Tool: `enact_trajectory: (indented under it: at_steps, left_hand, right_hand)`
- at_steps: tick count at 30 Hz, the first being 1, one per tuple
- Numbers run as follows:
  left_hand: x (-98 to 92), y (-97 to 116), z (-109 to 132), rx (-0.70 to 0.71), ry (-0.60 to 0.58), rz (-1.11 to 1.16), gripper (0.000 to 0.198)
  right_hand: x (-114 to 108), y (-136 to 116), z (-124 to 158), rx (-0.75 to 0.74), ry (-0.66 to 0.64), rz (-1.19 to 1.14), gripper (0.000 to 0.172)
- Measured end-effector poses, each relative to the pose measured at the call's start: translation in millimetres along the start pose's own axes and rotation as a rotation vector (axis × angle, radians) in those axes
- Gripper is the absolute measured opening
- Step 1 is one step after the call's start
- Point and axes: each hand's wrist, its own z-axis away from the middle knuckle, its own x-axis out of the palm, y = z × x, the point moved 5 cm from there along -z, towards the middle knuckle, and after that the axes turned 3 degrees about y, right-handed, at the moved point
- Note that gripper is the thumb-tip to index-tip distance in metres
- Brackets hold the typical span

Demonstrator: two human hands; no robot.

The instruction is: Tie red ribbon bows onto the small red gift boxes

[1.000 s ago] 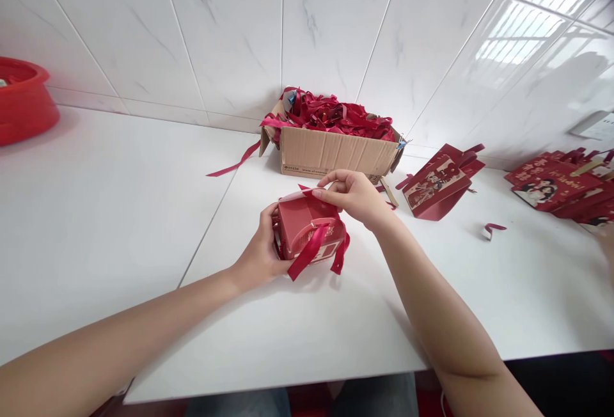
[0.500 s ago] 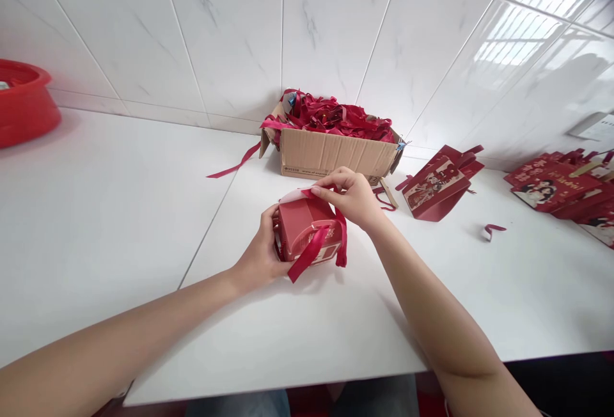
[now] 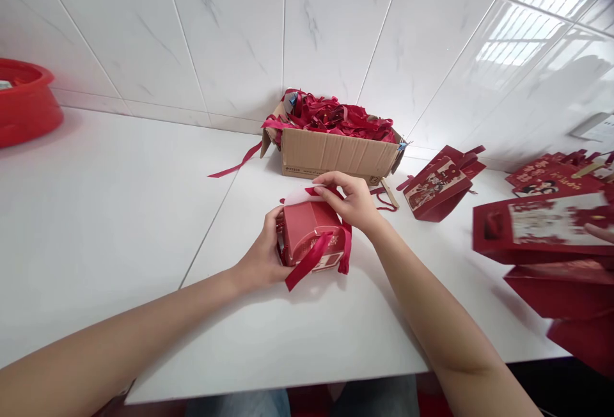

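My left hand [image 3: 261, 254] is wrapped round the left side of a small red gift box [image 3: 311, 220], which sits tilted on the white table. My right hand [image 3: 355, 203] is at the box's far top edge, thumb and fingers closed on a flap [image 3: 298, 195] with a pale inner side. Exactly how the fingertips hold the flap is partly hidden. A dark red ribbon [image 3: 309, 262] hangs over the near face, and another ribbon end [image 3: 345, 254] drops down the right side.
A cardboard box [image 3: 338, 151] full of red ribbons stands against the tiled wall. To its right is a red gift box [image 3: 436, 187]. At the right edge another person's hand [image 3: 599, 233] holds several red boxes [image 3: 494, 231]. A red tub [image 3: 29, 113] sits at far left.
Several red boxes with another person's hand have come in from the right. The gift box in my hands has shifted slightly right and toward me; the right fingers have moved a little along the flap.
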Motion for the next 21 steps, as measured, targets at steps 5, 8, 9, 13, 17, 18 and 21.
enact_trajectory:
  at_steps: [5, 8, 9, 13, 17, 18, 21]
  left_hand:
    - [-17.7, 7, -11, 0.031, 0.052, 0.004, 0.068]
    - [-30.2, 23, -24, -0.084, 0.179, -0.062, 0.048]
    - [-32.2, 31, -29, -0.106, 0.208, -0.069, 0.045]
    - [-30.6, 62, -51, -0.129, 0.197, -0.111, 0.037]
    - [-26.4, 69, -67, -0.224, 0.094, -0.139, 0.029]
    - [-26.2, 68, -69, -0.239, 0.085, -0.139, 0.027]
    - [-25.1, 63, -72, -0.268, 0.088, -0.129, 0.021]
  right_hand:
    - [-4, 0, -1, 0.039, 0.007, 0.015, 0.016]
    - [-3, -1, -1, 0.032, 0.006, 0.012, 0.014]
    - [-3, -1, -1, 0.026, 0.005, 0.006, 0.013]
    - [-3, -5, -1, -0.005, 0.002, -0.021, 0.012]
    - [-4, -6, -1, 0.001, -0.001, 0.012, 0.015]
    - [-5, -5, -1, 0.007, -0.003, 0.023, 0.015]
    - [-5, -4, -1, 0.013, -0.009, 0.045, 0.018]
